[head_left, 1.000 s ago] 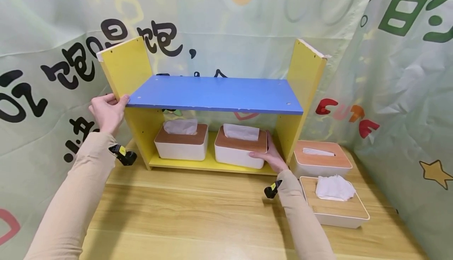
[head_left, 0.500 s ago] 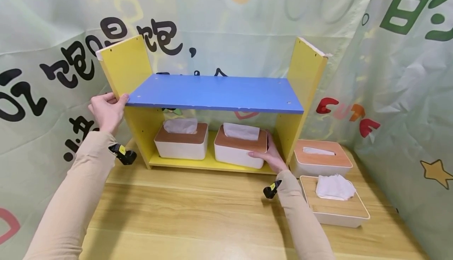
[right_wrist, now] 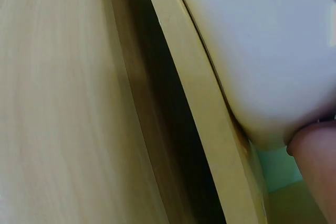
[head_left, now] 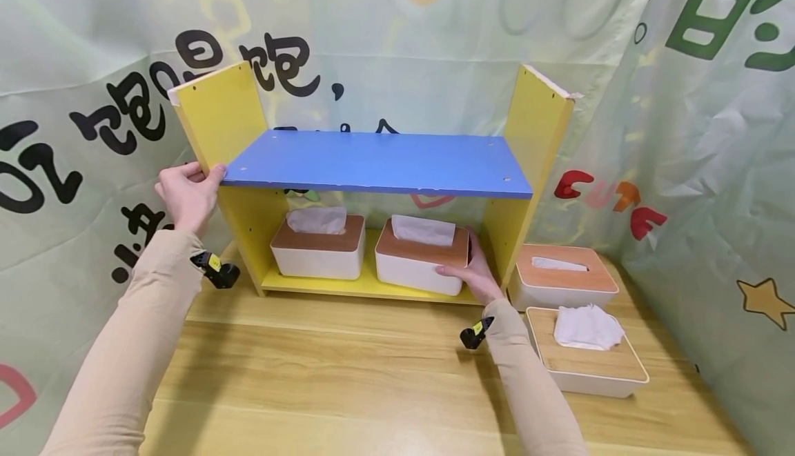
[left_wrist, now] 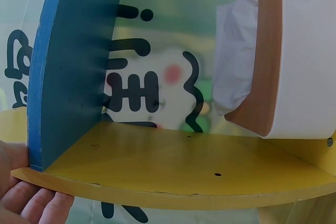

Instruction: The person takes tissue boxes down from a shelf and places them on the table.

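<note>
Head, table (head_left: 348, 373): wood-grained, before printed curtain (head_left: 428, 49); outer boxes (head_left: 590, 365) beyond right panel (head_left: 539, 121) of shelf (head_left: 379, 161).
Head, held box (head_left: 416, 259): on shelf floor (head_left: 369, 266), right of left box (head_left: 318, 259); right hand (head_left: 475, 273) grips its end.
Left wrist, shelf: left hand (left_wrist: 23, 198) grips left panel (left_wrist: 147, 161).
Right wrist, held box: near shelf's front edge (right_wrist: 202, 93).

Head view: left hand (head_left: 188, 197), fingers partly hidden behind yellow side panel (head_left: 223, 107). Right hand (head_left: 477, 273) covers right end of right shelf box (head_left: 406, 270); box hides some of fingers. Lettering on wall cloth (head_left: 422, 90) partly behind blue board (head_left: 379, 161). Mark on wrist label (head_left: 214, 263) too small to read. Sleeves (head_left: 127, 345) cut by bottom edge.

Left wrist view: hand cut by left edge, left shelf box (left_wrist: 307, 56) by right.

Right wrist view: box wall blurred, cut off; which finger shows, cannot tell.
</note>
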### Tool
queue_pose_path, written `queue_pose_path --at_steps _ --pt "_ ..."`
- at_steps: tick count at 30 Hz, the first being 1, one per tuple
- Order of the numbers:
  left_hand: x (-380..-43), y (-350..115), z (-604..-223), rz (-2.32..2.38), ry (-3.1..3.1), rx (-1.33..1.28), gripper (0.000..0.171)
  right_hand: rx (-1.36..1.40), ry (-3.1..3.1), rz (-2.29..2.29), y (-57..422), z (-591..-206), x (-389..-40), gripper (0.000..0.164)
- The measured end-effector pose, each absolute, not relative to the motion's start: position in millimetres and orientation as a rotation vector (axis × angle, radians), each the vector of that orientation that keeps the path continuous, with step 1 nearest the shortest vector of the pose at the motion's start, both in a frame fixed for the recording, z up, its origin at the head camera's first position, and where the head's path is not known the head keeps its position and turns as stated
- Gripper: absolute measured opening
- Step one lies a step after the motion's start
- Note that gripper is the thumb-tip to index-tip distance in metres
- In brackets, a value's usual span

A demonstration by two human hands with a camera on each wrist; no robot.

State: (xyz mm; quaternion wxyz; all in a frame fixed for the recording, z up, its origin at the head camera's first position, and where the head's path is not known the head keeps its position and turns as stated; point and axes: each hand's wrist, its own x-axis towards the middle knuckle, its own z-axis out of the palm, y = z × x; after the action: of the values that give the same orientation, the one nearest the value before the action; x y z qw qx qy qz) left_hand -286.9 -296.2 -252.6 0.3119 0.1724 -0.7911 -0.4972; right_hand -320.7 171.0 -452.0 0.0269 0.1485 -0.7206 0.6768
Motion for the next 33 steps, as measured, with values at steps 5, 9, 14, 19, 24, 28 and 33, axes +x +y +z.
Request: queue_pose_path --at_steps 5,9,14,19,24,28,33 --pt "-287.0 -295.5 -253.0 -1.333 -2.07 0.437 0.047 0.454 -2.207 2.076 170.3 -451.4 -319.6 0.112" --pt "-287.0 -294.7 -252.2 -1.327 -2.075 0.441 0.047 0.428 -2.206 2.061 170.1 -450.6 -318.6 0.112" --pt "-285.8 -294.1 -252.4 -1.312 -2.087 0.451 0.047 0.387 -2.231 2.021 169.4 -449.5 -317.2 0.114" --pt "-284.9 -294.5 -253.5 -1.295 -2.086 0.449 0.046 0.385 -2.226 2.013 167.9 -447.4 -315.7 0.113" --pt "-285.1 -295.2 -254.2 -1.303 -2.085 0.444 0.046 0.377 -2.213 2.033 167.5 -445.6 -313.6 0.112" --pt "-285.5 -296.5 -254.4 -1.308 -2.083 0.45 0.046 0.378 -2.213 2.036 168.2 -443.5 -312.0 0.112" --pt "-286.2 -297.7 -254.2 -1.315 -2.088 0.454 0.046 0.406 -2.225 2.021 169.8 -440.4 -307.0 0.114"
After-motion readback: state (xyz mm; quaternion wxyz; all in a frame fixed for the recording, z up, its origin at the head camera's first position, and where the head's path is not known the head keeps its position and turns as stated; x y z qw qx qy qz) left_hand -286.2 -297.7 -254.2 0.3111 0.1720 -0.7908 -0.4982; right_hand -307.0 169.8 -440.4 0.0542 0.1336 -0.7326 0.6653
